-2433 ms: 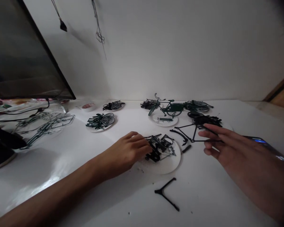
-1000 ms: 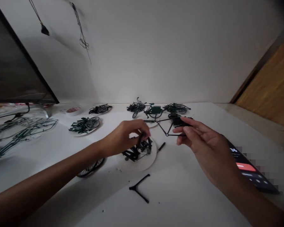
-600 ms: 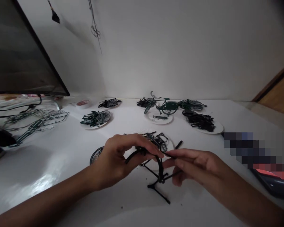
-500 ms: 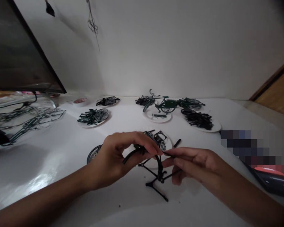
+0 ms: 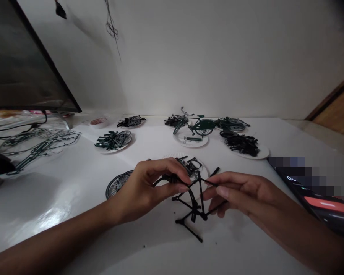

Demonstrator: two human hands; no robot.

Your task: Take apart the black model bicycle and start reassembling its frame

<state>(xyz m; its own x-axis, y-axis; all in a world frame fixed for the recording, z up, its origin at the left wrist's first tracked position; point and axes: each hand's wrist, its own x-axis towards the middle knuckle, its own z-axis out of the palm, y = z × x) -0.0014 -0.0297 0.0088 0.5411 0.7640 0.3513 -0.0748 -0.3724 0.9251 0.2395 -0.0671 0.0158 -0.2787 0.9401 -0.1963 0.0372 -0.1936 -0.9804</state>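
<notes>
My right hand [image 5: 240,193] is closed on a black toy bicycle frame [image 5: 201,195], fingers pinching its thin tubes. Between the thumb and fingers of my left hand [image 5: 149,189] is a curved black mudguard [image 5: 159,180], its arc running down against the frame. How far the two parts are joined I cannot tell. Below them a black forked piece [image 5: 190,230] lies on the white table. Spoked wheels [image 5: 117,186] rest partly behind my left hand. Just beyond my hands, a white paper plate [image 5: 205,165] carries small black parts.
A green model bicycle [image 5: 202,126] stands at the back, among plates of dark parts [image 5: 242,144] and green parts [image 5: 111,140]. Green part sprues [image 5: 43,147] lie left under a monitor [image 5: 25,57]. A phone [image 5: 329,206] lies at the right.
The frame has turned more upright, so its tubes show clearly between my hands. My left fingertips have shifted slightly along the mudguard. More of the wheels shows beside my left hand.
</notes>
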